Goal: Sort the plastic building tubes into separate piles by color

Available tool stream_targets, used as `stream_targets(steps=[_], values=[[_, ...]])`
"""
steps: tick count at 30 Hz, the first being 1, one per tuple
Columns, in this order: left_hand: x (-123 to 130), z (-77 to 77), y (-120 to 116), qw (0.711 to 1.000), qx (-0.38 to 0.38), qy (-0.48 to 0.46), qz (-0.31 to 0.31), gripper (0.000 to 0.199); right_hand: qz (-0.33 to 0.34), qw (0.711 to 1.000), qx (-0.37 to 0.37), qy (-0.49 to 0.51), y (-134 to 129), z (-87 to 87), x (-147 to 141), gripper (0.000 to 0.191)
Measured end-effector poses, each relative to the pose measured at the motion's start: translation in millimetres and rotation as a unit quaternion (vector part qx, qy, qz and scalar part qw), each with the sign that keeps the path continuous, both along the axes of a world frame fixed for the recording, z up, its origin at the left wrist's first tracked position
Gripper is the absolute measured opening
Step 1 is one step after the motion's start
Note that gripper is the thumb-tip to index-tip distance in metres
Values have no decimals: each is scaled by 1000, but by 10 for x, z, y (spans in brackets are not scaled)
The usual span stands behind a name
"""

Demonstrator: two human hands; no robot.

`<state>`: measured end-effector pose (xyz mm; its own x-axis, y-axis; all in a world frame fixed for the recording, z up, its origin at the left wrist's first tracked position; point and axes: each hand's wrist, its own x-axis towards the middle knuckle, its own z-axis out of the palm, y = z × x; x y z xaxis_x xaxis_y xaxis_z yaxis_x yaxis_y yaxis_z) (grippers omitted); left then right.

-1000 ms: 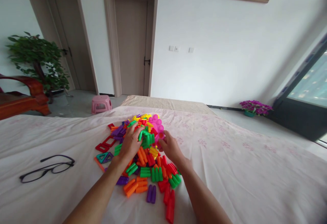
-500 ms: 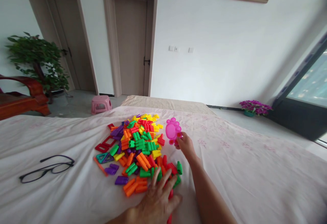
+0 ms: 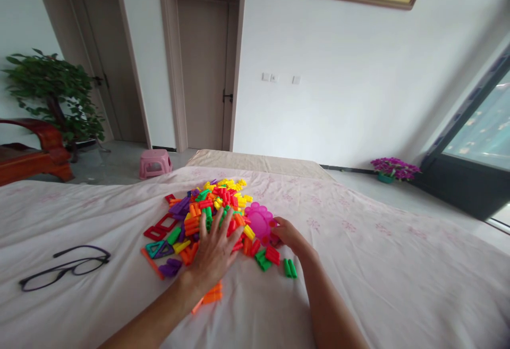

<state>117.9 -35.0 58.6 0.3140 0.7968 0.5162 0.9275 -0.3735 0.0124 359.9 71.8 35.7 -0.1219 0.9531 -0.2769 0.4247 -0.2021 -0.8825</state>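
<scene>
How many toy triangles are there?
2: a teal triangle and, beside it, a purple triangle, both at the left edge of the block pile. More could be hidden underneath.

The room is bright with a soft, even daylight, which seems to enter from the right side through the pale glass pane [image 3: 486, 126], so the white wall [image 3: 338, 73] looks very clear, while the grey-brown door [image 3: 201, 73] stays rather dim. Shadows on the flowered sheet [image 3: 378, 274] are weak and without hard edges, and the colours of the plastic pieces [image 3: 227, 196] are strong. The wide lens makes upright lines lean near both sides, the lower right corner is smeared, and the left hand [image 3: 215, 253] appears a little soft
</scene>
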Motion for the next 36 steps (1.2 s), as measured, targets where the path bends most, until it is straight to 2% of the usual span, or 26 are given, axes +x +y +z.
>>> stream_targets(steps=[3, 6, 10, 14, 17, 20, 22, 25, 27, 29, 31, 32, 34, 36], values=[[-157, -26, 150, 992, -2, -61, 114, 56, 28, 999, 12, 16, -71, 35, -122, 21], [-257, -68, 256, 982, -17, -93, 161, 56, 51, 997, 26, 49, -147, 41, -303, 24], [-321, -122, 385, 980, -16, -153, 127, 44, 49, 993, 74, 83, -247, 69, -565, 27], [-387, -136, 573, 961, 31, -266, 73, 34, 51, 985, 153, 61, -353, 168, -780, 22], [-484, -86, 727, 932, 45, -355, 55, 33, 52, 969, 241, 8, -421, 262, -886, 24], [-559, 2, 787, 916, 41, -393, 72, 41, 42, 947, 317, -39, -441, 330, -906, 27], [-531, 58, 720, 922, 49, -373, 94, 46, 22, 936, 345, -62, -411, 342, -861, 28], [-316, 98, 445, 948, 83, -291, 100, 47, -16, 934, 347, -88, -301, 302, -723, 30], [-85, 82, 191, 974, 66, -214, 27, 46, -46, 940, 327, -88, -203, 247, -600, 32], [164, 28, -61, 988, 17, -147, -46, 41, -74, 948, 304, -63, -108, 185, -469, 35], [386, -54, -260, 987, -31, -85, -132, 36, -97, 954, 281, -22, -32, 126, -341, 36], [478, -100, -329, 983, -51, -52, -167, 40, -109, 957, 268, 0, -3, 98, -280, 37], [622, -187, -399, 974, -74, -9, -213, 47, -133, 961, 240, 39, 36, 41, -171, 39], [718, -249, -384, 969, -82, 14, -234, 46, -155, 962, 214, 73, 57, -26, -81, 40]])
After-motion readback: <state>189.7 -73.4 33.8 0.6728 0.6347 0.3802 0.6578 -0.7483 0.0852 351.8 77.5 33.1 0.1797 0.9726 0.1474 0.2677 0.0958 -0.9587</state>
